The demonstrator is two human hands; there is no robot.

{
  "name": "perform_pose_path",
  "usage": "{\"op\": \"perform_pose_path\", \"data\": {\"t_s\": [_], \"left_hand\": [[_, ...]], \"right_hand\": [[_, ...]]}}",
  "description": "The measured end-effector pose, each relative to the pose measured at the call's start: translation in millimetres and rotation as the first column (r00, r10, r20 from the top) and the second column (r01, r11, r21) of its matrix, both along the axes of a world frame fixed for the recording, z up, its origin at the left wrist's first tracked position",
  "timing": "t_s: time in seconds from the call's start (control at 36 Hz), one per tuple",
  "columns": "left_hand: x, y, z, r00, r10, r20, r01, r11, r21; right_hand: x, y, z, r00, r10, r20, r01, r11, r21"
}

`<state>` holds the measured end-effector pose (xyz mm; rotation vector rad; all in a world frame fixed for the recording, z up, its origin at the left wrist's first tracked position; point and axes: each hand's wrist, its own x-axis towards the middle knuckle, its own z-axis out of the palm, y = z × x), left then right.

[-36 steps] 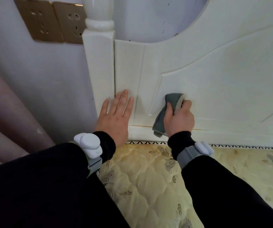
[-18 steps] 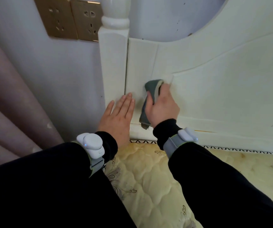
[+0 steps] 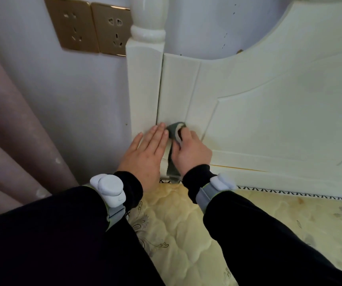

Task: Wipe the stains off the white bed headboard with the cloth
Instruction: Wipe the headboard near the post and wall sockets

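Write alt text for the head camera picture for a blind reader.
A person's right hand presses a folded grey-green cloth low on a white bed headboard, while the flat left hand rests beside it. Two gold wall sockets sit above left; a cream quilted mattress lies below.

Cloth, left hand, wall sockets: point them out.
cloth (image 3: 172, 130): head view, grey fold at the top.
left hand (image 3: 145, 155): head view, back of the hand.
wall sockets (image 3: 73, 27): head view, left gold plate.

Black sleeves (image 3: 42, 234), white wrist trackers (image 3: 109, 187) (grey straps (image 3: 205, 196)).
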<state>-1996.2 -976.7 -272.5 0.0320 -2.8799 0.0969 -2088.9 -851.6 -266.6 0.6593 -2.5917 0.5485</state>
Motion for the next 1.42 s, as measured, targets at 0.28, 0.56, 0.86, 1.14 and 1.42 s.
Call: {"op": "perform_pose_path", "data": {"t_s": [0.28, 0.56, 0.86, 1.14, 1.42], "left_hand": [[5, -2, -11, 0.995, 0.012, 0.100, -0.012, 1.000, 0.001], [8, -10, -21, 0.997, 0.029, 0.068, -0.030, 1.000, 0.000], [25, -9, -55, 0.995, 0.017, 0.098, -0.018, 1.000, 0.011], [7, -9, -50, 0.988, -0.104, 0.117, 0.108, 0.994, -0.026], [18, -16, -59, 0.991, -0.039, 0.130, 0.043, 0.999, -0.025]], "right_hand": [[-10, 28, 0, 0.976, -0.213, 0.032, 0.213, 0.934, -0.287], [-1, 24, -45, 0.986, -0.094, 0.140, 0.080, 0.992, 0.101], [11, -17, -63, 0.975, -0.003, 0.222, -0.029, 0.990, 0.139], [5, -11, -66, 0.973, -0.018, 0.230, -0.029, 0.980, 0.198], [-3, 10, -83, 0.963, -0.096, 0.253, 0.017, 0.955, 0.295]]}}
